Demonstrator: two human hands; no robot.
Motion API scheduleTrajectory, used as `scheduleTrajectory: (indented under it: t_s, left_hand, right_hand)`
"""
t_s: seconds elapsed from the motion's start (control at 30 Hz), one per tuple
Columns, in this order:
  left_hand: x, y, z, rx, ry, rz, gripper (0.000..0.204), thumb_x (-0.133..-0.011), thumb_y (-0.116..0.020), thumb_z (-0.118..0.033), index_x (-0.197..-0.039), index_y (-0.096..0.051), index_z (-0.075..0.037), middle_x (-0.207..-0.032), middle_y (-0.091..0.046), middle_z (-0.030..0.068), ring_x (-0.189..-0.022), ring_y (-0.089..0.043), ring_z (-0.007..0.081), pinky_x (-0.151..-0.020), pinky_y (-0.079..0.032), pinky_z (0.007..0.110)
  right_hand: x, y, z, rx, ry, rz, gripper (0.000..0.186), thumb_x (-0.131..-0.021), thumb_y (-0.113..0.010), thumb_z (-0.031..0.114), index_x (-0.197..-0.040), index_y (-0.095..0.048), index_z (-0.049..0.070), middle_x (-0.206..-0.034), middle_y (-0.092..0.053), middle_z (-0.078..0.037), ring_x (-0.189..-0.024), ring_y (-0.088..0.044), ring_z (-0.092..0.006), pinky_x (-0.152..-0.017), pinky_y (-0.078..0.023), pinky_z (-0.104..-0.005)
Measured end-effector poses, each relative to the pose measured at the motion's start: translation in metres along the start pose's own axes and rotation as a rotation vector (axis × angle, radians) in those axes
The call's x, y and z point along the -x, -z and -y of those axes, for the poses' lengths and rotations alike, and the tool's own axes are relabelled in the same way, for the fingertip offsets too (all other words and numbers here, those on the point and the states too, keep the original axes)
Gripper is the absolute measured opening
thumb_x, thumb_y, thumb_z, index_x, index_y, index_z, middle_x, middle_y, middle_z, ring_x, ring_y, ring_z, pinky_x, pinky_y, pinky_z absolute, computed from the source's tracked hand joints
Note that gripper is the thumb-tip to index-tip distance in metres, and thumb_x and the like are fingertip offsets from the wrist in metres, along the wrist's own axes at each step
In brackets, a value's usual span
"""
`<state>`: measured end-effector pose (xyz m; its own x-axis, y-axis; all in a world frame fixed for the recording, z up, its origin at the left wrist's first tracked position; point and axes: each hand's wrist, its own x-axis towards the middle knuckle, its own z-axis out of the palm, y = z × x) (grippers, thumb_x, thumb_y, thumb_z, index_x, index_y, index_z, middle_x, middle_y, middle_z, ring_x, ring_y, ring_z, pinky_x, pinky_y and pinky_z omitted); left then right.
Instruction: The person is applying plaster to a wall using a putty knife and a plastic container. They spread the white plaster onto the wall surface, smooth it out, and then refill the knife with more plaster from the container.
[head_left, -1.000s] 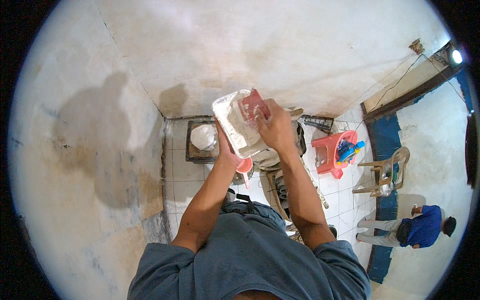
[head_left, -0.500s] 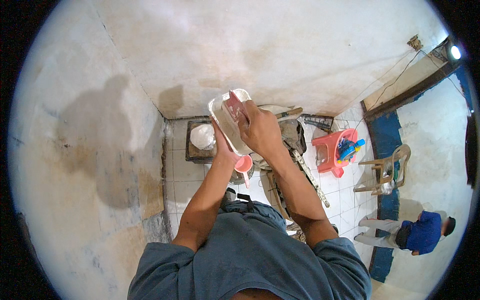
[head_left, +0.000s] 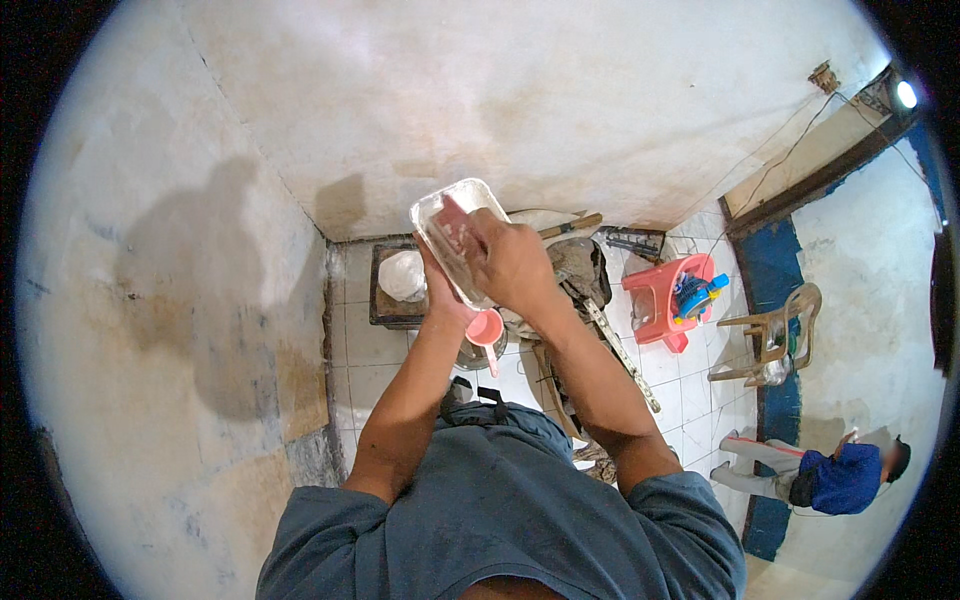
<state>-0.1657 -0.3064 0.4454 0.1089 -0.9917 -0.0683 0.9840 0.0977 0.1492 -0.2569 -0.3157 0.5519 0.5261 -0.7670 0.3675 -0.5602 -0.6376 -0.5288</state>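
Observation:
A rectangular tray (head_left: 473, 188) with white paste on its inside is held at centre by my left hand (head_left: 442, 295), cupped along the lower left side. My right hand (head_left: 510, 262) is closed on a flat red scraper (head_left: 450, 215), which is inside the tray against the paste. Just below sits a pink dipper (head_left: 484, 327) on a round container. To the left, a white bag or wrapped lump (head_left: 403, 275) rests on a dark square stand (head_left: 385, 315).
Walls meet behind the tray. Right of me are cloths and long tools (head_left: 617, 355), a pink stool (head_left: 650, 295) holding a blue object, and a plastic chair (head_left: 790, 335). A person in blue (head_left: 840, 480) works at the right wall, near hanging wires.
The tray and both my hands have shifted left. The scraper has tilted and sunk further into the tray under my right hand. The person in blue has moved slightly toward the bottom.

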Motion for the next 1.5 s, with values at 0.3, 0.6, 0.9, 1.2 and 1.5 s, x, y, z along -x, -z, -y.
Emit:
scheduleTrajectory:
  t_s: [0.3,0.6,0.9,1.2,1.5]
  left_hand:
    - [0.000,-0.003,0.001,-0.028,0.028,-0.056,0.065,-0.094,-0.029,-0.064,-0.142,-0.038,-0.021,-0.142,-0.045,0.0052,-0.129,-0.044,0.0274,-0.108,-0.036,0.046]
    - [-0.005,-0.001,0.003,-0.018,-0.015,0.103,0.064,-0.094,-0.032,-0.060,-0.142,-0.039,-0.019,-0.143,-0.044,0.0066,-0.129,-0.044,0.0278,-0.108,-0.035,0.048]
    - [0.003,-0.012,-0.001,0.056,0.125,0.074,0.071,-0.090,-0.037,-0.068,-0.138,-0.044,-0.017,-0.136,-0.051,0.0089,-0.123,-0.050,0.0287,-0.103,-0.042,0.047]
    - [-0.004,-0.003,-0.001,0.016,0.059,0.028,0.056,-0.096,-0.036,-0.053,-0.135,-0.047,-0.015,-0.134,-0.053,0.0076,-0.121,-0.051,0.0267,-0.103,-0.042,0.046]
    - [-0.003,0.003,-0.001,0.098,0.010,-0.013,0.053,-0.095,-0.038,-0.054,-0.133,-0.049,-0.019,-0.132,-0.054,0.0066,-0.121,-0.051,0.0259,-0.104,-0.040,0.045]
  right_hand:
    - [-0.002,0.001,-0.010,-0.013,-0.052,0.016,0.019,-0.081,-0.063,0.013,-0.088,-0.052,0.000,-0.069,-0.058,-0.026,-0.069,-0.059,-0.0462,-0.060,-0.047,-0.0498]
    - [-0.005,-0.002,-0.027,0.001,-0.018,-0.065,0.022,-0.079,-0.063,0.012,-0.098,-0.058,0.003,-0.075,-0.061,-0.024,-0.071,-0.060,-0.0450,-0.062,-0.048,-0.0497]
    - [-0.003,0.009,-0.041,-0.130,-0.200,-0.180,0.017,-0.081,-0.062,0.016,-0.086,-0.058,0.000,-0.072,-0.061,-0.023,-0.069,-0.061,-0.0435,-0.061,-0.047,-0.0465]
    - [-0.005,-0.007,-0.022,-0.128,-0.103,-0.122,0.019,-0.081,-0.063,0.014,-0.089,-0.058,-0.002,-0.074,-0.062,-0.024,-0.071,-0.063,-0.0421,-0.063,-0.049,-0.0420]
    - [-0.003,0.004,-0.001,-0.031,-0.017,-0.033,0.020,-0.081,-0.064,0.016,-0.090,-0.055,0.000,-0.070,-0.060,-0.025,-0.069,-0.060,-0.0451,-0.060,-0.048,-0.0480]
